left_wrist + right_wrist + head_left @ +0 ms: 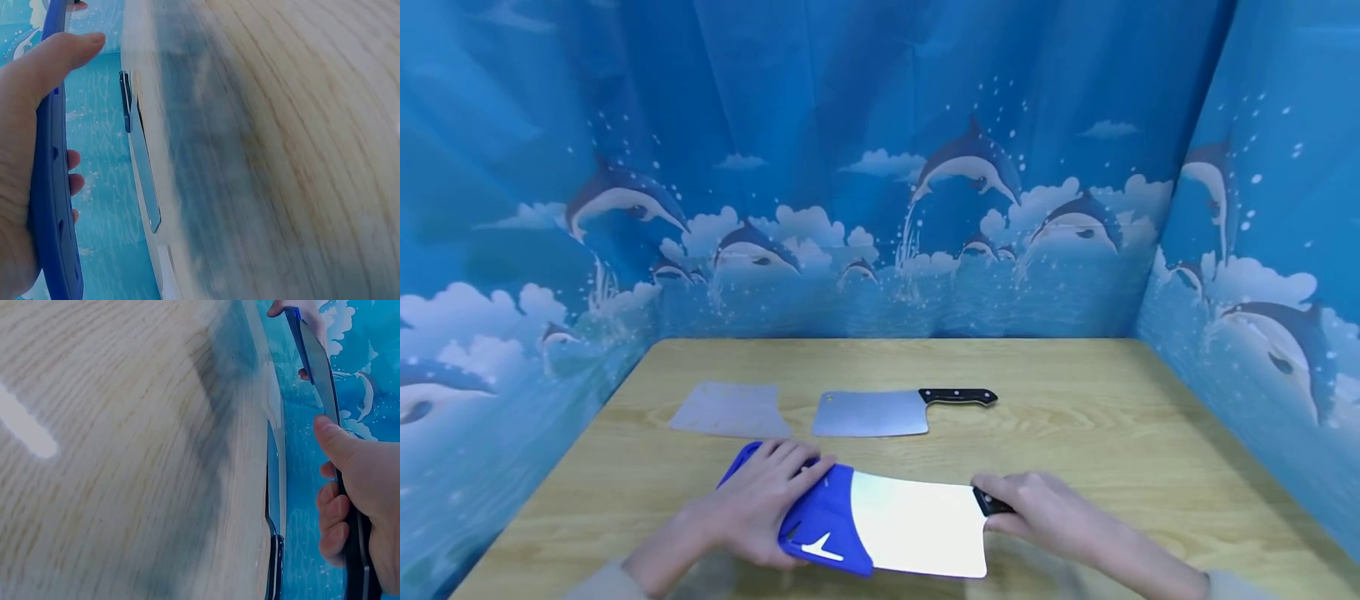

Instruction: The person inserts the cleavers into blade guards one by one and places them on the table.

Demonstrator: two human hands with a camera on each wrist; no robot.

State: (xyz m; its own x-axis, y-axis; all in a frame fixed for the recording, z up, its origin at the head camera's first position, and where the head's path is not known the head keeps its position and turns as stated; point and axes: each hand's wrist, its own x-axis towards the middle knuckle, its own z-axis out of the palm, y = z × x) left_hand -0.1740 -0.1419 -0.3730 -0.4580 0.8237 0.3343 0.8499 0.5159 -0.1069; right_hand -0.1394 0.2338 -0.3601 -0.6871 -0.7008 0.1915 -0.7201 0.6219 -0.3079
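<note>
My left hand (767,500) grips a blue plastic blade cover (831,521), thumb on one face and fingertips showing past the other side in the left wrist view. A cleaver (925,525) lies partly inside this cover; the bare rear part of its bright blade shows, and the front part is hidden. My right hand (1045,517) holds the cleaver's black handle (359,556), its fingers curled round it and the thumb forward near the blade. Both hands hold the cleaver and cover above the wooden table (1150,467).
Behind the hands, a second cleaver (872,414) with a black riveted handle lies flat on the table, handle to the right. Left of it is a whitish translucent blade cover (730,410). A blue dolphin-print curtain (880,167) stands around the table's back and sides.
</note>
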